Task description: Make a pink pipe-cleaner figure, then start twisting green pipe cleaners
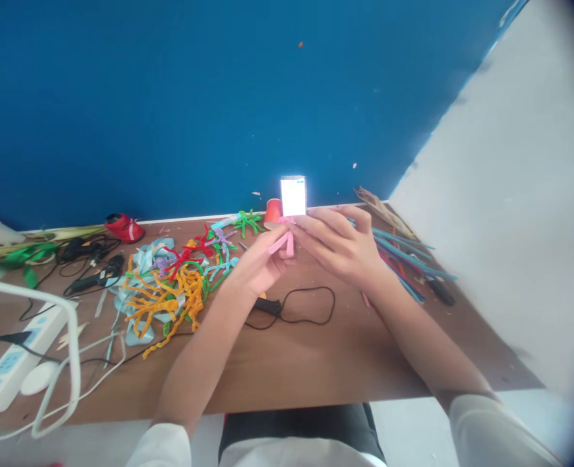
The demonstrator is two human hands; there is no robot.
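Over the middle of the table, my left hand [260, 266] is closed on a bent pink pipe cleaner [289, 244], whose ends stick out between thumb and fingers. From the other side, my right hand [342, 243] pinches the top of the same pink piece with thumb and fingertips. The fingers hide part of it. Just behind the hands stands a phone [294, 196] with a glaring white screen. Beside the phone is a red paper cup [273, 213], partly covered by the hands.
Orange pipe cleaners [172, 298] pile up at left, with coloured flower shapes near them. A black tool with a cord [267, 306] lies below my hands. A white power strip [19, 357] and white lamp arm [74, 350] are at far left. Blue stems [403, 250] lie right.
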